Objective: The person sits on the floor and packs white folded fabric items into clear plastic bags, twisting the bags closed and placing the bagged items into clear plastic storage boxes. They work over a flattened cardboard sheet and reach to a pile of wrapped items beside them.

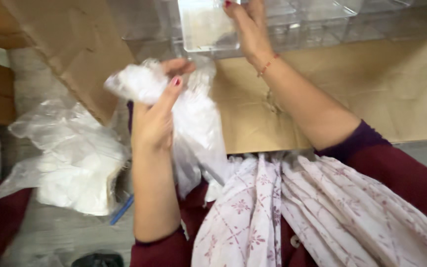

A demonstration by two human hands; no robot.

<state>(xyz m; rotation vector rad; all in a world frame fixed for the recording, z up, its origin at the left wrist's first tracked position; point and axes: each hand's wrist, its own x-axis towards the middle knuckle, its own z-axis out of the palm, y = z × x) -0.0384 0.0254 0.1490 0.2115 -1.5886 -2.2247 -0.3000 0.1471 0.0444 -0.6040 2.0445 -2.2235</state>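
My left hand [155,114] grips a crumpled sheet of white plastic wrap [193,123], which hangs down over my lap. My right hand [249,27] reaches forward and holds the edge of a clear plastic organiser box [208,29] at the top of the view. The box rests on flattened brown cardboard [371,89]. More clear compartments [332,15] extend to the right of my right hand.
A heap of clear and white plastic bags [70,153] lies on the floor at the left, with a blue stick-like object [122,210] beside it. A brown cardboard flap [70,44] stands at the upper left. A white floral scarf [312,212] drapes over my lap.
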